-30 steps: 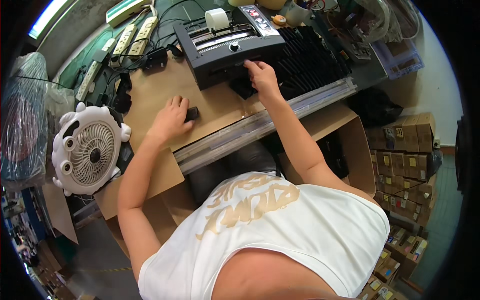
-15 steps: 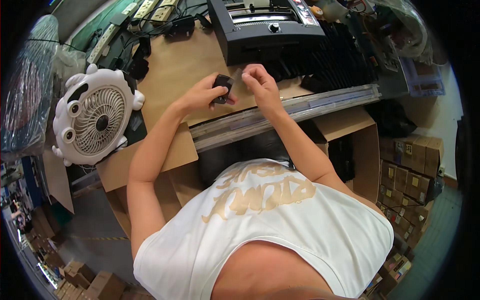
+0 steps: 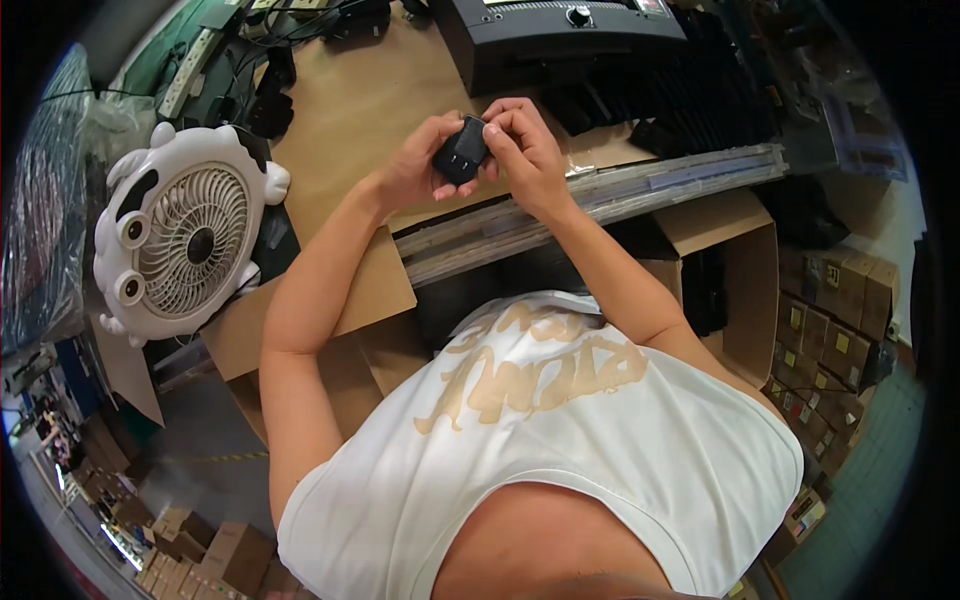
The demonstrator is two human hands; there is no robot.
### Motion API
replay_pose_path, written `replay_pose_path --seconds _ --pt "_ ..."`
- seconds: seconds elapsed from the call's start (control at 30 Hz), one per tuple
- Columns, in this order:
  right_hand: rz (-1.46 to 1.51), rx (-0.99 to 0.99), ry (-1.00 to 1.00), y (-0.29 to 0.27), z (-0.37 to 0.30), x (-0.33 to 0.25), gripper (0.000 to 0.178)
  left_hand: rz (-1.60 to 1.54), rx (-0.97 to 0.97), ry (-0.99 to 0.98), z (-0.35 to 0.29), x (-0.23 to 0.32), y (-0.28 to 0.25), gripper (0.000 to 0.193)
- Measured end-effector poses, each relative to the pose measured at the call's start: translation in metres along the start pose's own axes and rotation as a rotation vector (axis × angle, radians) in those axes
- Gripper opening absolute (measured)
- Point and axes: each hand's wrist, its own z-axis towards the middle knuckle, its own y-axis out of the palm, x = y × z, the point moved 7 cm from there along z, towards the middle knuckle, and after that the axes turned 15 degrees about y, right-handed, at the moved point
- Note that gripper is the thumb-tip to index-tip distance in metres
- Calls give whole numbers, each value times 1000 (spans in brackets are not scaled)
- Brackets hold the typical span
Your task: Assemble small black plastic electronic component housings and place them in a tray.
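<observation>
Over the near edge of the worktable, my left hand holds a small black power adapter between thumb and fingers. Two short pale prongs show on its upward face. My right hand grips the adapter's right upper corner, thumb and fingertips closed against it. Part of the adapter's sides is hidden by my fingers. Brown paper covers the tabletop beneath my hands.
A white animal-shaped fan stands at the left. Beyond my hands is a black machine with a knob, and a row of black pieces lies to its right. Open cardboard boxes flank me below the table edge.
My right hand has moved from a clear, film-like piece beside the adapter onto the adapter itself. The adapter has turned, and its prongs now show. The whole view has shifted slightly.
</observation>
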Motion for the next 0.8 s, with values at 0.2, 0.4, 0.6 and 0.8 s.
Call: replay_pose_path --seconds 0.2,0.4,0.6,0.8 --pt "15 4 -21 -1 3 1 17 -66 10 25 1 1 -4 29" --pt "-68 36 -47 1 0 -2 17 -52 45 -8 -1 2 -2 21" --pt "-141 57 -84 0 0 -4 15 -3 30 5 0 3 -3 21" --pt "-243 131 -132 -3 -2 -7 18 90 69 3 -3 5 -2 27"
